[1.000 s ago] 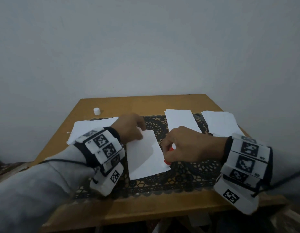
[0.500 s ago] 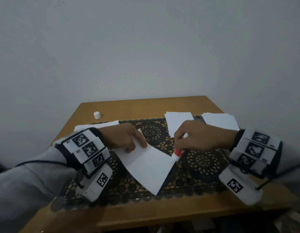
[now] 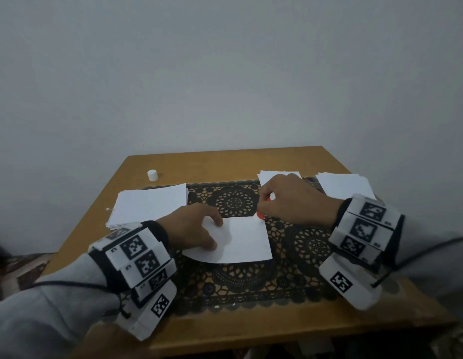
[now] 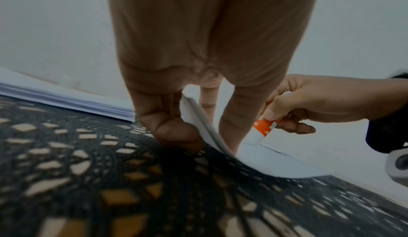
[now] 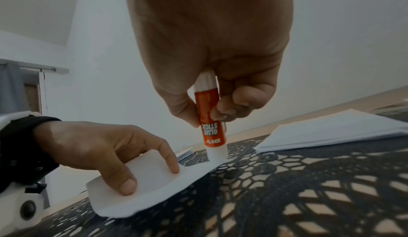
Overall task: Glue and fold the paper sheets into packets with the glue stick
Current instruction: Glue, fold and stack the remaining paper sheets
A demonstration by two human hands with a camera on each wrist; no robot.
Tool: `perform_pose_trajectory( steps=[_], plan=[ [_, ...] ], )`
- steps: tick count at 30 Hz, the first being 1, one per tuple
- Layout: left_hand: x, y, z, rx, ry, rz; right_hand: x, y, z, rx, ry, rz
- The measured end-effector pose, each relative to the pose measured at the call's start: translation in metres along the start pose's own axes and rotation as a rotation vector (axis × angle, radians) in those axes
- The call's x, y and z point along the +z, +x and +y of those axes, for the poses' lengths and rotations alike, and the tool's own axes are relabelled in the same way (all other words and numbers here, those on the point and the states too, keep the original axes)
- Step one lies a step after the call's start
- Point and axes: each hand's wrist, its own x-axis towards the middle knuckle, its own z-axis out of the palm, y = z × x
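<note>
The wooden bench (image 3: pixel 290 330) carries a dark lace mat (image 3: pixel 251 283), and at the mat's centre lies the paper sheet (image 3: pixel 247 239) being glued. A stack of sheets (image 3: pixel 150 206) sits at 10 o'clock from it, two more piles (image 3: pixel 344 185) at 1 o'clock, and a small white cap (image 3: pixel 152 175) stands on bare wood at 11 o'clock.

The left hand (image 3: pixel 191 230) comes in from 8 o'clock, palm down; its fingers (image 5: pixel 171 158) are curled onto the sheet's left end, thumb and forefinger pinching a raised flap so the paper bows up off the mat. The right hand (image 3: pixel 295 200) reaches in from 3 o'clock, its fingers clamped around the glue stick (image 5: pixel 212 124), held nearly upright with its white tip pressed on the sheet's far right corner.

Half a second ago the sheet lay skewed, one corner pointing at 6 o'clock; now its long edges run roughly 9 to 3. The glue stick has moved from the sheet's right edge to that far corner, and the left hand has shifted lower along the left end.
</note>
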Motion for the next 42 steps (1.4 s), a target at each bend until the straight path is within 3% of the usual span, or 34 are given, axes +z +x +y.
perform_pose_trajectory(
  steps=[7,14,31,38,42],
  plan=[
    [0.006,-0.003,0.0,0.006,-0.002,0.034,0.003,0.0,-0.003,-0.013,-0.021,-0.037],
    [0.004,-0.005,-0.002,0.087,0.007,-0.019,0.003,-0.002,-0.004,-0.032,-0.005,-0.076],
    [0.004,-0.005,0.014,0.046,0.228,-0.014,0.0,-0.045,-0.017,-0.06,-0.008,-0.247],
    [0.005,-0.006,0.01,0.083,0.234,-0.01,-0.041,-0.054,-0.004,-0.025,0.131,-0.414],
    [0.005,-0.003,0.008,0.086,0.222,-0.022,-0.064,-0.052,0.011,-0.037,0.284,-0.301]
  ],
)
